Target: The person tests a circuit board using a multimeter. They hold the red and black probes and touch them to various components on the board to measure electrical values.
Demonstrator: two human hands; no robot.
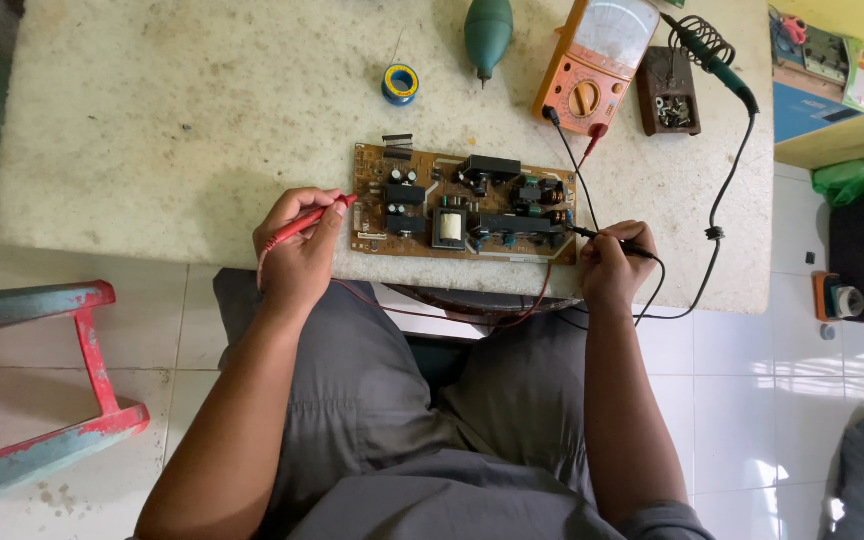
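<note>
A brown circuit board [462, 205] with black components lies near the front edge of a pale stone table [172, 130]. My left hand [297, 250] grips a red test probe [310, 220], its tip at the board's left edge. My right hand [612, 262] holds a black test probe [602, 236], its tip touching the board's right end. Red and black leads run from the probes to an orange analogue multimeter [597, 62] at the back of the table.
A solder spool [400, 83], a green desoldering bulb [488, 35], and a soldering iron [710, 50] on its stand [668, 92] sit at the back. A red-and-blue stool [52, 400] stands at my left. Cluttered shelves [832, 80] are at the right.
</note>
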